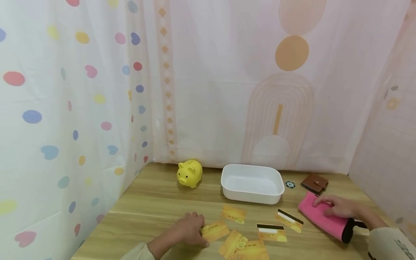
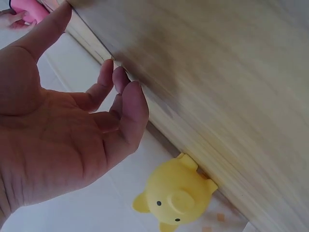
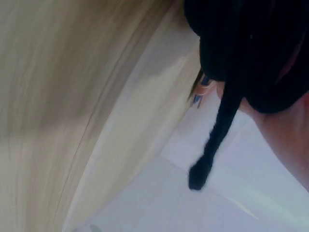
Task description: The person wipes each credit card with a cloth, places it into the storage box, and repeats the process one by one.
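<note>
My right hand [image 1: 341, 207] lies over a pink zip pouch [image 1: 326, 221] with a black end, gripping it from above at the table's right side. In the right wrist view the pouch's black end and dangling strap [image 3: 212, 140] cover most of that hand. My left hand [image 1: 191, 229] rests on the table with loosely bent fingers, its fingertips beside the left edge of a yellow-orange card [image 1: 216, 231]. Several similar cards lie about it, two overlapping near the front and two showing a dark stripe, one of them a striped card [image 1: 271, 233]. The left wrist view shows the left palm [image 2: 53, 130] holding nothing.
A white rectangular basin [image 1: 251, 196] stands at the back middle. A yellow piggy bank [image 1: 190, 174] is left of it. To its right lie a poker chip [image 1: 290, 185] and a brown wallet [image 1: 314, 183]. Curtains [image 1: 211, 90] enclose the wooden table [image 1: 143, 202].
</note>
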Demonstrator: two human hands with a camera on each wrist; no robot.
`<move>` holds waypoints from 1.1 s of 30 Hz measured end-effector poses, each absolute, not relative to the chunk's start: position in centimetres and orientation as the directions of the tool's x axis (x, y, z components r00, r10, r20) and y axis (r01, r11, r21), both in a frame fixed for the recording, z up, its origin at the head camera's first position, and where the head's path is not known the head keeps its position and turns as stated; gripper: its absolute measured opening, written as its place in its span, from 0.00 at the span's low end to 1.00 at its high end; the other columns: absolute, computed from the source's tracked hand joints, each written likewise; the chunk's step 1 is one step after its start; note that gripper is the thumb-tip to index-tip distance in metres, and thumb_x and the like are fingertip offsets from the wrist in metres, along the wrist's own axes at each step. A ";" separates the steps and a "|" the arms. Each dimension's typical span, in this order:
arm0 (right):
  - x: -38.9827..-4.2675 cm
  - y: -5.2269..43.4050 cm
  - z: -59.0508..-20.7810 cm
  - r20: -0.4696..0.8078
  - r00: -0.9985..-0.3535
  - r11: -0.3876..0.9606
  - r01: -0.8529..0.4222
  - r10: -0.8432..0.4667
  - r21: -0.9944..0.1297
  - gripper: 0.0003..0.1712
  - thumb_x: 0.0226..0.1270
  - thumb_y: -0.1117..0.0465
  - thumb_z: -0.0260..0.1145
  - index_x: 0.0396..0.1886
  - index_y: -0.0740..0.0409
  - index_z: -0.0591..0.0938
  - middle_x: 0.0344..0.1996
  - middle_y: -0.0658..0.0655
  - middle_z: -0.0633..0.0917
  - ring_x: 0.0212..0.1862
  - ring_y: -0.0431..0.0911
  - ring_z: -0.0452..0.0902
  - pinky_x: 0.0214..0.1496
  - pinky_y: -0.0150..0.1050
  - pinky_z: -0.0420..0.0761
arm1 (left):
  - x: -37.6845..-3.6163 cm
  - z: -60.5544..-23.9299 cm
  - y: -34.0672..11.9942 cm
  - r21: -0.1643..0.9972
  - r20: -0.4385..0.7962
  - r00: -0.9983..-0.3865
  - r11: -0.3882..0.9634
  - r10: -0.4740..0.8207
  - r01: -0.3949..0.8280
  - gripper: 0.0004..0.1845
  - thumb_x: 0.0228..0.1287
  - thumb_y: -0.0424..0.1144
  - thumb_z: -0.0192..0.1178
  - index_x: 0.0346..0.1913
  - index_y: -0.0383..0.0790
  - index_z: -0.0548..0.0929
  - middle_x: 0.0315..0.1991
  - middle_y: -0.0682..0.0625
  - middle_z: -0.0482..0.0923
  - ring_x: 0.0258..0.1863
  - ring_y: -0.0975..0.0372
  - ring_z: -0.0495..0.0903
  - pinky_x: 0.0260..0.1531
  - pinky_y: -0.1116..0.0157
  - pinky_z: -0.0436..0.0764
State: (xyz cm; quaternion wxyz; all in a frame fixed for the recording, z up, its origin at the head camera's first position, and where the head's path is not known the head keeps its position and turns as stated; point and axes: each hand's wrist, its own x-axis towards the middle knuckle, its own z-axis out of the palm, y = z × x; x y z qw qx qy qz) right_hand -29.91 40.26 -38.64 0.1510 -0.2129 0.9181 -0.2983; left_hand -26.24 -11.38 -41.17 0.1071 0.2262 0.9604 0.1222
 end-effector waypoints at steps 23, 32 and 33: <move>-29.2 39.3 -40.3 -0.163 -0.914 0.659 -0.136 -0.373 -0.740 0.18 0.61 0.60 0.61 0.48 0.60 0.68 0.37 0.61 0.69 0.27 0.46 0.70 0.24 0.37 0.72 | -27.5 -42.0 -12.1 0.688 -0.108 -0.826 0.641 0.553 0.339 0.25 0.44 0.32 0.72 0.42 0.38 0.69 0.25 0.52 0.73 0.23 0.63 0.72 0.23 0.67 0.71; -29.3 39.4 -40.5 -0.131 -0.915 0.676 -0.179 -0.380 -0.715 0.17 0.60 0.60 0.62 0.46 0.59 0.69 0.43 0.64 0.69 0.28 0.47 0.69 0.25 0.37 0.71 | -28.1 -42.2 -12.4 0.836 -0.121 -0.831 0.508 0.543 0.210 0.24 0.46 0.25 0.67 0.45 0.34 0.67 0.25 0.45 0.76 0.19 0.58 0.79 0.19 0.64 0.80; -29.3 39.4 -40.6 -0.133 -0.917 0.677 -0.174 -0.376 -0.715 0.17 0.60 0.60 0.62 0.46 0.59 0.69 0.43 0.65 0.69 0.29 0.47 0.69 0.26 0.38 0.70 | -28.1 -42.1 -12.5 0.850 -0.127 -0.834 0.492 0.537 0.188 0.23 0.46 0.25 0.67 0.45 0.34 0.67 0.25 0.44 0.76 0.19 0.58 0.79 0.19 0.63 0.80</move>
